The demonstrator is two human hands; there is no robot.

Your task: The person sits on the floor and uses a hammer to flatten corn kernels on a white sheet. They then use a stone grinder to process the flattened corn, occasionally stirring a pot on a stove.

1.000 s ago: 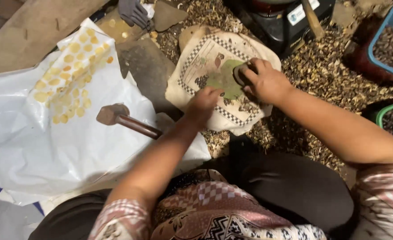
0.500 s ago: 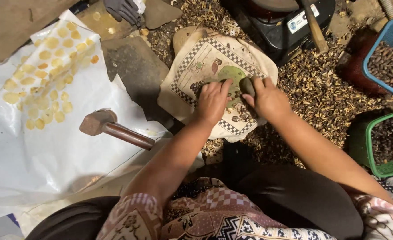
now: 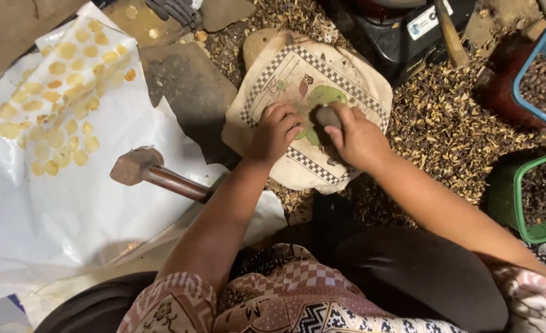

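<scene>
I am seeing my left hand (image 3: 277, 131) pressing fingertips onto a checker-bordered cloth (image 3: 315, 111); my right hand (image 3: 356, 139) is gripping a dark stone (image 3: 328, 116) over it. A mallet (image 3: 153, 173) is lying on a white plastic sheet (image 3: 51, 216) beside rows of flat yellow discs (image 3: 63, 92). Husk litter (image 3: 446, 117) is surrounding the cloth; blue (image 3: 541, 80) and green (image 3: 541, 197) baskets are sitting at the right.

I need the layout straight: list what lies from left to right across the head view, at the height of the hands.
White sheet → yellow discs → hammer → dark slab → left hand → right hand, closed on a dark stone → husk litter → green basket.
</scene>
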